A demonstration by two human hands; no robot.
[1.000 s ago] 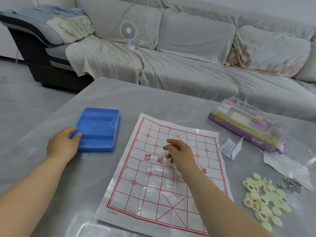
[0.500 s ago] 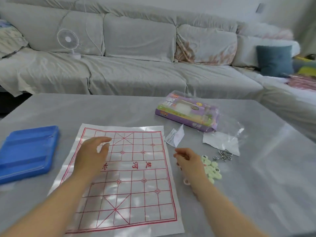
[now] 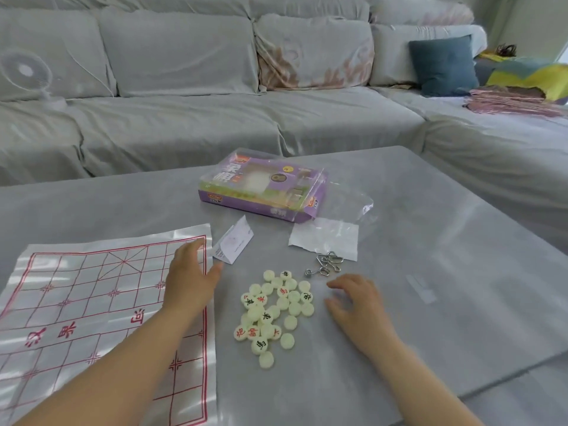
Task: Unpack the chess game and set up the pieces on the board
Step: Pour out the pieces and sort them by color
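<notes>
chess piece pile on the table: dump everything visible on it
The chess pieces are small round discs, pale cream, plastic by the look. Some lie face up with red or black characters, others show blank sides. They sit in a loose heap, a few overlapping, on the grey table, right of the board, none on it. The left hand and right hand flank the heap without visibly touching it. A wire puzzle lies just beyond.
</notes>
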